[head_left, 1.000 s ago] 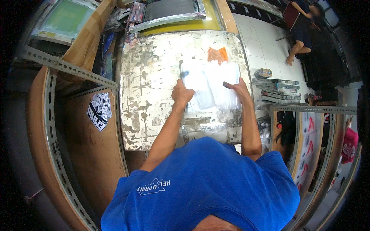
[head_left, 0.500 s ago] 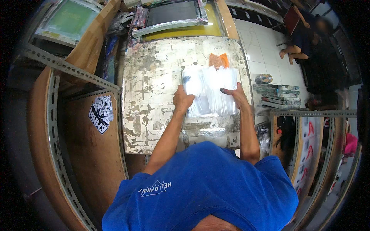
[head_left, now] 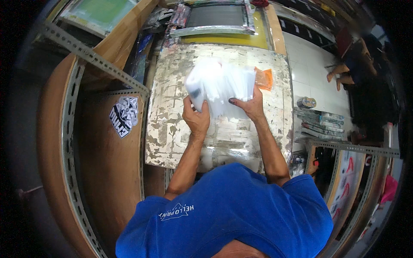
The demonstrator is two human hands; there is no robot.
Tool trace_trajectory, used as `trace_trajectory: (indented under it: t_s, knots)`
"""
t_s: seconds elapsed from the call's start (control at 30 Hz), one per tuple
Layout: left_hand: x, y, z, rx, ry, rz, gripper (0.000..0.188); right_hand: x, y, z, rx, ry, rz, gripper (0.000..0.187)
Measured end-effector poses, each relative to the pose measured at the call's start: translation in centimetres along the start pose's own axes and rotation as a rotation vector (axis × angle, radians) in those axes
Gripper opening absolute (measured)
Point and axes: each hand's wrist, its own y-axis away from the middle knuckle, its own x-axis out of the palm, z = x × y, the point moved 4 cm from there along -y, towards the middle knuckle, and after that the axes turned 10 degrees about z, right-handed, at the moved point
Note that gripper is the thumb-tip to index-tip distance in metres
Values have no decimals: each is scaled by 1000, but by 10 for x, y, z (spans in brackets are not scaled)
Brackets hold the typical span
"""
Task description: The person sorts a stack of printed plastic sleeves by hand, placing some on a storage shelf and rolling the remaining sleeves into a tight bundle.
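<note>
A stack of thin, clear plastic sheets or sleeves [head_left: 226, 88] is held between my two hands over the worktable, its layers fanned unevenly. My left hand [head_left: 197, 117] grips the lower left corner, thumb on top and fingers underneath. On the right side, my right hand [head_left: 251, 105] grips the stack, its dark-stained thumb lying over the sheets. Glare whitens the upper part of the stack, and a dark mark shows near its left edge. An orange packet [head_left: 263, 79] lies on the table just right of the stack, partly covered by it.
The worktable [head_left: 172, 142] has a worn, paint-flaked top. Framed printing screens [head_left: 217, 17] stand at its far edge. A perforated metal rack [head_left: 101, 64] runs along the left. Stacked frames [head_left: 322, 124] and a tin [head_left: 306, 102] sit on the right; another person [head_left: 359, 60] is farther off.
The stack has moved left and away from me over the table, tilting, with both hands still on it. The orange packet is now beside its right edge instead of beyond its far edge.
</note>
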Motion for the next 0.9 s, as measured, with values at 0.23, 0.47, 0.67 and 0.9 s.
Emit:
trace_trajectory:
  t_s: [0.23,0.47,0.67,0.9]
  knots:
    - [-10,32,72,44,-148,3,77,50,2,-57,-130,281,154,116]
    - [-19,24,47,-35,-340,363,81,54,0,-66,-115,138,135,122]
    - [-20,25,42,-85,-343,484,72,76,14,-67,-117,192,109,143]
    - [-20,15,44,-255,49,639,87,99,4,-85,-274,262,-2,135]
